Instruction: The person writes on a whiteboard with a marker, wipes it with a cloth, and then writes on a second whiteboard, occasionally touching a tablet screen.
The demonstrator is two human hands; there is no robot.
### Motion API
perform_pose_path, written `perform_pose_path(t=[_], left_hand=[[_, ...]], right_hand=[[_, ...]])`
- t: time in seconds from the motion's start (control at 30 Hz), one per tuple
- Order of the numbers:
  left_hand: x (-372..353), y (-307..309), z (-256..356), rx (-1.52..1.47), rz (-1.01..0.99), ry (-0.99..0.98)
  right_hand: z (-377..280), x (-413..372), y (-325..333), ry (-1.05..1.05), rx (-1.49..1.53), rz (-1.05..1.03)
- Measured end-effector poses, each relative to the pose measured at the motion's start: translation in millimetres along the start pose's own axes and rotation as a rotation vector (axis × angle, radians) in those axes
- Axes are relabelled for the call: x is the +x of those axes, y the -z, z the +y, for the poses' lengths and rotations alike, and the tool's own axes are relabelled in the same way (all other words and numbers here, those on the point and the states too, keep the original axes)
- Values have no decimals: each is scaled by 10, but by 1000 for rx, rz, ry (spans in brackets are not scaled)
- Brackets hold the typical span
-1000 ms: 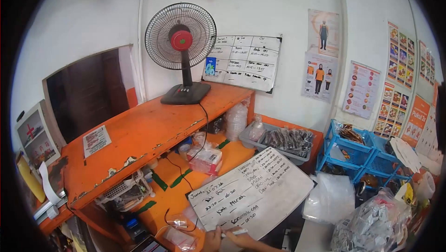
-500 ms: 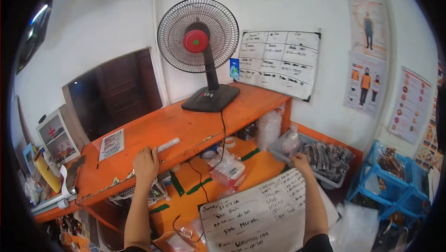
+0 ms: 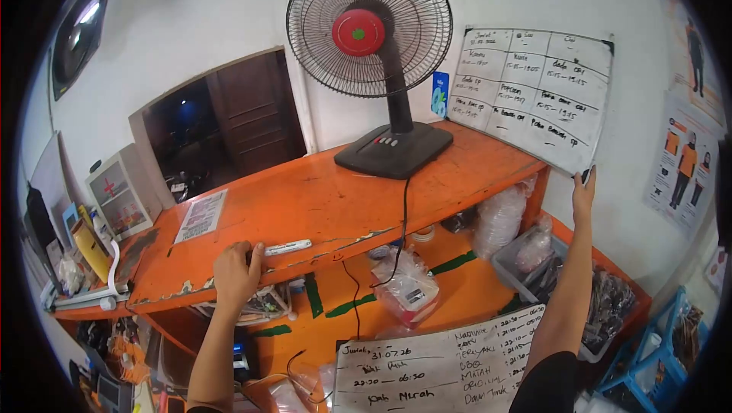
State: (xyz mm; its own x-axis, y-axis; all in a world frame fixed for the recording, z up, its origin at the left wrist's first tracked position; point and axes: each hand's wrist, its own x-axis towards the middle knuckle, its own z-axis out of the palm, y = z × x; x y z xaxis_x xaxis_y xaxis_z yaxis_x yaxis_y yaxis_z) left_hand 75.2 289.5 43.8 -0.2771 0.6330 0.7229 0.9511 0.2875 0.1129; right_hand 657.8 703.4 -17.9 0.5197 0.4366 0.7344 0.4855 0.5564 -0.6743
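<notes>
**Orange shelf: left hand at the marker, right hand at the wall board**

Head view, the only one.

- Left hand (image 3: pixel 235 272) is lying palm down on the front edge of the orange shelf (image 3: pixel 320 200). Its fingers are lying loosely together and almost flat, gripping nothing.
- White marker (image 3: pixel 288 246) is lying on the shelf just past the left fingertips. The index tip seems to be touching its near end. Its long axis is running along the shelf front, pointing away from the fingertips to the right and slightly up in the picture.
- Left hand is by far the nearer one to the marker. Right hand (image 3: pixel 584 193) is reaching well apart from it, up toward the wall.
- Right fingers are pointing straight up and held close together, tips meeting the lower corner of the wall whiteboard (image 3: pixel 534 93).
- Standing fan (image 3: pixel 370 24) is sitting on the shelf between the two hands, farther back than the marker, with its cord dropping over the front edge.
- Second whiteboard (image 3: pixel 442 367), written on, is lying below, between the forearms.

Hard to make out:
- The right thumb is hiding behind the fingers, so I cannot tell whether that hand is pinching the board corner or only touching it.
- The lower board is getting cut off by the bottom edge.
- The clutter under the shelf is blurring together.
</notes>
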Motion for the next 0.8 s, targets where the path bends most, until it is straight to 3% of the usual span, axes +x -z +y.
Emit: perform_pose_path(t=[0.1, 0.17, 0.33, 0.43, 0.47, 0.53, 0.57, 0.6, 0.67, 0.73, 0.8], left_hand=[[10, 34, 25, -17, -54, 35], [6, 14, -29, -8, -10, 7], [5, 42, 27, -18, -21, 25], [2, 15, -27, -73, -49, 60], [-5, 25, -43, -100, -3, 30], [-14, 45, -40, -130, 31, 12], [-18, 57, -47, -142, 16, 20], [-17, 62, -53, -148, 21, 54], [-21, 60, -62, -120, 37, 56], [-53, 31, -127, -154, 129, 5], [-80, 46, -81, -211, 209, -73]], right_hand=[[-5, 213, -143, -93, 28, 82], [-300, 287, 16, -266, 68, -86], [-437, 114, -82, -207, 117, -18], [-628, 10, -63, -151, -153, 175], [-659, -22, 1, -108, -89, 192], [-747, -134, 235, 94, 99, 292], [-910, -234, 438, 42, 128, 285], [-652, -187, 691, -129, 119, 129], [-1373, -564, 1095, -94, 157, 252], [-1329, -768, 1666, -200, 42, 200], [-1534, -1044, 2201, -169, 42, 275]])
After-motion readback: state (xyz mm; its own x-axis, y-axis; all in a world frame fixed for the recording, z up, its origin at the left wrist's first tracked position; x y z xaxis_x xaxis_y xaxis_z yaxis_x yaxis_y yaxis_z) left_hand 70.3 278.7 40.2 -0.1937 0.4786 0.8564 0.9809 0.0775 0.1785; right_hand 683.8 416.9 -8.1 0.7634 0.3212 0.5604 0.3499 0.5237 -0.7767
